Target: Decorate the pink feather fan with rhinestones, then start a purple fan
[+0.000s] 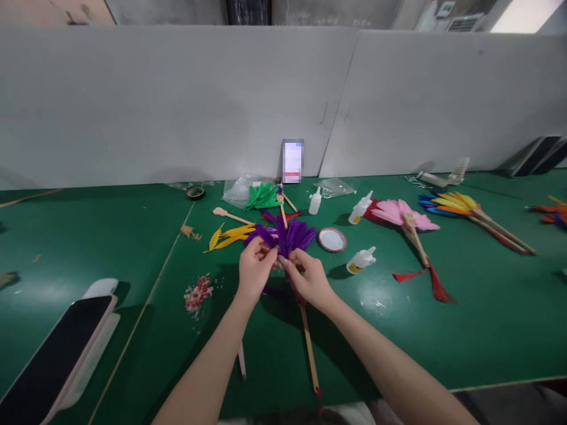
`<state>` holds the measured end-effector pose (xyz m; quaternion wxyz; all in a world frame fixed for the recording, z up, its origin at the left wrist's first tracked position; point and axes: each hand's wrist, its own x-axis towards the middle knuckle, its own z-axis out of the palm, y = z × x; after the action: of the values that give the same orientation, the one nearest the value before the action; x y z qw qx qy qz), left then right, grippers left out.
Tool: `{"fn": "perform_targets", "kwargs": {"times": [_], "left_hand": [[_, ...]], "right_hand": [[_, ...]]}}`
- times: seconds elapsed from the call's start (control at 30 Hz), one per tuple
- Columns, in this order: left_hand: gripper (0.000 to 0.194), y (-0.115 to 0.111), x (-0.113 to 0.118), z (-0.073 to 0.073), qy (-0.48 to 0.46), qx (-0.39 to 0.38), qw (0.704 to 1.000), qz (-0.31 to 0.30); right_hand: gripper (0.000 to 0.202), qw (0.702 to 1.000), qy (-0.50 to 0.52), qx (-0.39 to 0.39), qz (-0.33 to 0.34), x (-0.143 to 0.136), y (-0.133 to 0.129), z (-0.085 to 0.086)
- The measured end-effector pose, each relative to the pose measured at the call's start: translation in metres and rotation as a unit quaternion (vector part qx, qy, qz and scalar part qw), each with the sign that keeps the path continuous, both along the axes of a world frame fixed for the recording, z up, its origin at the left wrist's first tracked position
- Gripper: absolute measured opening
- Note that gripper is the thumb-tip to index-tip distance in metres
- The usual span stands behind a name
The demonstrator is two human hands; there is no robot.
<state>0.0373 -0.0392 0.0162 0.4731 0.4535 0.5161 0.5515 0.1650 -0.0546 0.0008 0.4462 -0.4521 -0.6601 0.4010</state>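
A fan of purple feathers (299, 235) lies in front of me, its wooden stick handle (309, 348) pointing toward me with a red cord at the end. At the base of the feathers my left hand (257, 268) is closed, thumb and fingers pinching a purple feather. My right hand (312, 277) pinches the fan's base from the other side, its thumb close to the left thumb. The fingers cover the exact spot they grip. Yellow feathers (233, 236) and green feathers (262, 196) lie just beyond, with a wooden stick (233, 216) between them.
White glue bottles (361, 260) and a small round dish (332, 239) stand at the right. Farther right lie a pink fan (401, 213) and a multicoloured fan (460, 205). A phone (293, 160) leans on the partition. Red and white scraps (199, 293) and another phone (57, 360) lie left.
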Motion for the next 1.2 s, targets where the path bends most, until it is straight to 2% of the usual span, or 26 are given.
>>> {"fn": "perform_targets", "kwargs": {"times": [0.23, 0.53, 0.8, 0.87, 1.03, 1.13, 1.2], "left_hand": [[0.017, -0.003, 0.006, 0.001, -0.033, 0.012, 0.999, 0.026], [0.018, -0.007, 0.012, 0.001, -0.045, 0.029, 0.997, 0.063], [0.022, -0.012, 0.015, 0.002, -0.06, 0.05, 0.992, 0.1], [0.027, -0.011, 0.013, 0.004, -0.056, 0.055, 0.993, 0.093], [0.055, -0.005, 0.006, 0.008, -0.043, 0.042, 0.997, 0.053], [0.047, -0.003, 0.005, 0.006, -0.02, 0.024, 0.999, 0.011], [0.038, -0.004, 0.005, 0.004, 0.043, 0.016, 0.999, -0.018]], "right_hand": [[0.03, 0.998, 0.043, -0.013, -0.04, -0.004, -0.001, -0.002], [0.032, 0.981, 0.163, -0.075, -0.073, -0.011, 0.0, -0.009], [0.037, 0.959, 0.233, -0.134, -0.089, -0.007, 0.004, 0.006], [0.037, 0.961, 0.229, -0.132, -0.081, -0.005, 0.004, 0.009], [0.033, 0.965, 0.229, -0.103, -0.073, -0.007, 0.002, 0.007], [0.031, 0.967, 0.226, -0.086, -0.076, -0.008, 0.003, 0.005], [0.031, 0.966, 0.23, -0.091, -0.07, -0.007, 0.004, 0.004]]}}
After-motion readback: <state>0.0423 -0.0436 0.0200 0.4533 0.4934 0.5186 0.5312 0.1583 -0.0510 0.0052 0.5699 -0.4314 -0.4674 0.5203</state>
